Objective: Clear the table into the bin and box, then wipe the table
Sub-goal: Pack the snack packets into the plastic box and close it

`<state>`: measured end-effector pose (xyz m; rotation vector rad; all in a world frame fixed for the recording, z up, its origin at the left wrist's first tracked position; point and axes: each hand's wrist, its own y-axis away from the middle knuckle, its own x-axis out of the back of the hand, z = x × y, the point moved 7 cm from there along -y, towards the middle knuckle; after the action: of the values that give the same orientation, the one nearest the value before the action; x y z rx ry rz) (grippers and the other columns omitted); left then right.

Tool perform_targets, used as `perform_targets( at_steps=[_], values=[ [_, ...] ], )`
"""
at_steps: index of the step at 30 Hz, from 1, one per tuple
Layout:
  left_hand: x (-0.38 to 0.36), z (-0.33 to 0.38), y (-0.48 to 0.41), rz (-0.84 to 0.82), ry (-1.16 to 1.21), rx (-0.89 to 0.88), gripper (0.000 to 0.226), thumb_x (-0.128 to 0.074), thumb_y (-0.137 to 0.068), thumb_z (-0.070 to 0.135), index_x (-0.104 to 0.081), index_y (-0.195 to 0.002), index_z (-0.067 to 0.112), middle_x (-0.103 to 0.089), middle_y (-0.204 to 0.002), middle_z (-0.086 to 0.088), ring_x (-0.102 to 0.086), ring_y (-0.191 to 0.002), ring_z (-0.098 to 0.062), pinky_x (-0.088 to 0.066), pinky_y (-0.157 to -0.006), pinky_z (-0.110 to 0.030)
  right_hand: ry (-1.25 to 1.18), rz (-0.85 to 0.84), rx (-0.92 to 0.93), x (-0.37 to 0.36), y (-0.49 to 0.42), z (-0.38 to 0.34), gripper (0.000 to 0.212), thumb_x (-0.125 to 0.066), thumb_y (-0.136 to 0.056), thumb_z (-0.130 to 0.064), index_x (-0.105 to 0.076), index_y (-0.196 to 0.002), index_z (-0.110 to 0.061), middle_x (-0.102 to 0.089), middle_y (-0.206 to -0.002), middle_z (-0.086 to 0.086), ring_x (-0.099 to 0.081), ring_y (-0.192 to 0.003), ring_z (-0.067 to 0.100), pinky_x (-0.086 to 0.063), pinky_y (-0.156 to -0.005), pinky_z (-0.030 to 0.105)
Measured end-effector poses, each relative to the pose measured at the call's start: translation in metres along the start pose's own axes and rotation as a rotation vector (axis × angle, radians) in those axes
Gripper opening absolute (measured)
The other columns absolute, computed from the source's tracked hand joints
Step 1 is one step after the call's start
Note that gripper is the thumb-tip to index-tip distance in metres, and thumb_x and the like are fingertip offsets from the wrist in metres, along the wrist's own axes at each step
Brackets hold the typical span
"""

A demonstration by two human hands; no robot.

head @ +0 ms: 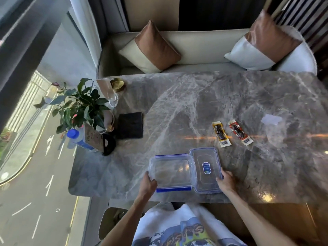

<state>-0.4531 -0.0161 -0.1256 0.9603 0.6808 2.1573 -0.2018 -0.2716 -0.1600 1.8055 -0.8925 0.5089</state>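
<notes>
A clear plastic box (171,172) with blue clips sits open near the front edge of the grey marble table (195,103). Its lid (206,170), bearing a blue sticker, lies flat to the right of it. My left hand (148,183) grips the box's near left corner. My right hand (225,181) holds the lid's near right edge, thumb on top. Beyond the lid lie two snack packets, a yellow one (221,134) and a red one (240,133). A folded black cloth (130,125) lies toward the left. A small white scrap (271,119) lies at the right.
At the table's left edge stand a potted plant (79,105), a blue-capped water bottle (79,138), a small card sign (94,138), a glass (111,96) and a brass dish (118,84). A cream sofa (195,48) with two cushions is behind the table. No bin is in view.
</notes>
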Motion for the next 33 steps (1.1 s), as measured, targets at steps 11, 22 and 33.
perform_targets(
  at_steps=[11,22,33],
  values=[
    [0.006,0.006,-0.008,-0.082,-0.114,0.079,0.037,-0.051,-0.087,0.007,-0.044,-0.123,0.002,-0.061,-0.111,-0.02,-0.062,-0.099,-0.037,-0.054,-0.082,-0.045,-0.092,-0.06,0.004,0.003,-0.002,0.003,0.061,-0.06,-0.093,-0.012,-0.035,-0.148,-0.003,-0.035,-0.147,0.021,-0.041,-0.135,0.033,-0.03,-0.115,0.035],
    [0.001,0.132,-0.027,0.199,-0.679,-0.156,0.047,-0.043,-0.094,0.023,-0.039,-0.139,0.012,-0.05,-0.138,-0.017,-0.046,-0.125,-0.038,-0.042,-0.099,-0.046,-0.573,0.085,-0.08,0.076,-0.039,0.031,0.037,-0.057,-0.094,-0.006,-0.055,-0.129,0.008,-0.06,-0.124,0.028,-0.052,-0.099,0.023,-0.041,-0.078,0.029],
    [-0.175,0.321,-0.052,0.051,-0.755,-0.412,0.028,-0.043,-0.092,0.019,-0.063,-0.11,0.017,-0.065,-0.121,-0.014,-0.061,-0.111,-0.036,-0.05,-0.088,-0.041,-0.696,0.135,-0.154,0.175,-0.141,0.053,0.016,-0.06,-0.09,-0.003,-0.067,-0.105,-0.001,-0.057,-0.091,0.012,-0.05,-0.07,0.016,-0.033,-0.062,0.019]
  ],
)
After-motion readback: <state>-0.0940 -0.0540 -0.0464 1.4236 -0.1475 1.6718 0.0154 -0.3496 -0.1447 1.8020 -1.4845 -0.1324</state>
